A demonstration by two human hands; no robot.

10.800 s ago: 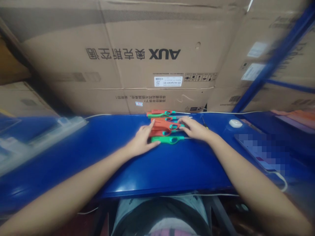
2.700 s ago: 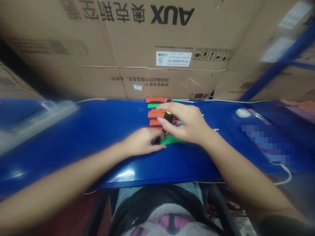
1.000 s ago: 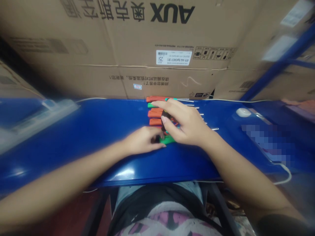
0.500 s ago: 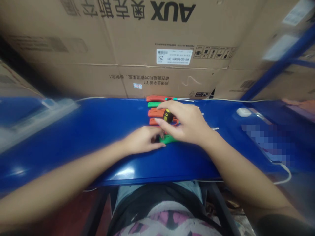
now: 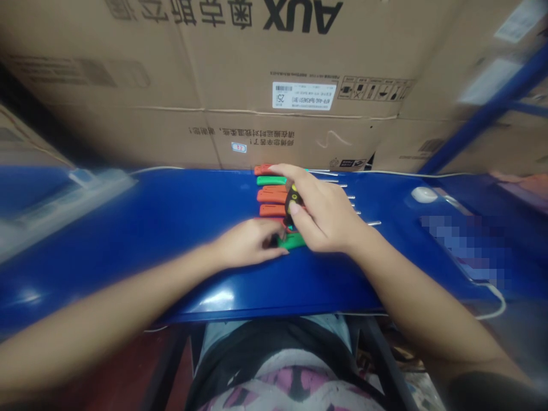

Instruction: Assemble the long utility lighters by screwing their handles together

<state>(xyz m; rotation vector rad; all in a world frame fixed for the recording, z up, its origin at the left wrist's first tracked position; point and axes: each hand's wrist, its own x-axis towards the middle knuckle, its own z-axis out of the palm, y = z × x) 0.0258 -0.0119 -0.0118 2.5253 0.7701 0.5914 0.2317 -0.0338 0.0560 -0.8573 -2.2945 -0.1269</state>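
My right hand [image 5: 327, 212] is closed around a black-and-yellow tool handle [image 5: 293, 201]; the rest of that tool is hidden behind the hand. My left hand [image 5: 248, 242] curls its fingers around the near end of a green handle [image 5: 293, 241] at the front of a row of tools. Behind it, orange handles [image 5: 272, 196] and another green handle [image 5: 271, 180] lie side by side, pointing left. Thin metal shafts [image 5: 374, 223] stick out to the right, beyond my right hand. Part of the row is covered by that hand.
A blue table [image 5: 180, 205] holds the tools, with a large cardboard box [image 5: 240, 85] standing along its back edge. To the right are a white rounded object [image 5: 423, 194] and a blurred flat item [image 5: 462, 248] with a white cable. A clear plastic case [image 5: 85, 194] lies at left.
My right hand has lifted slightly and tilted, with the black-and-yellow handle now more upright and its grip further uncovered. My left hand stays in place at the green handle.
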